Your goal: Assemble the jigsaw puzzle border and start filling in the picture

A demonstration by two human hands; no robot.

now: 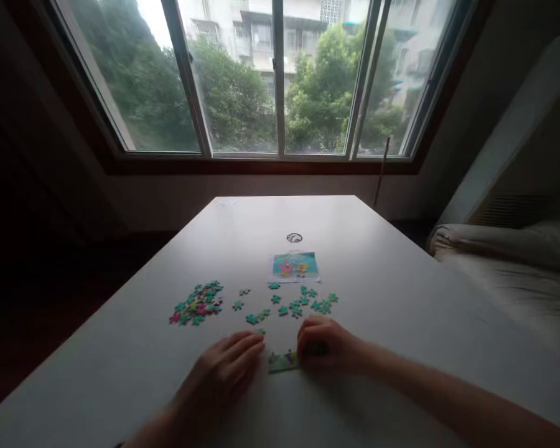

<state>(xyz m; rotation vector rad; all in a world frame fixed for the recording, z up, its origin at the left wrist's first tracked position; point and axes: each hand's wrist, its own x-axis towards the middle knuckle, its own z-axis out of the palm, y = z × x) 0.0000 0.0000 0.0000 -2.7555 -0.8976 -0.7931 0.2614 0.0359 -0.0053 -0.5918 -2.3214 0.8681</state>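
A short strip of joined jigsaw puzzle pieces (282,362), mostly green with a yellow and dark patch, lies near me on the white table. My right hand (324,344) is closed over the strip's right end, its fingers pinched on a puzzle piece there that they largely hide. To the left of the strip, my left hand (228,367) rests with its fingers stretched out and slightly bent. A loose green piece (260,331) shows by its fingertips. Several teal pieces (296,306) are scattered just beyond both hands.
A heap of mixed puzzle pieces (198,303) sits to the left on the white table (401,348). Farther back lies a teal reference picture (295,266) with pink and yellow figures, and behind it a dark round mark (294,238). A covered, cushioned piece of furniture (508,261) stands at right.
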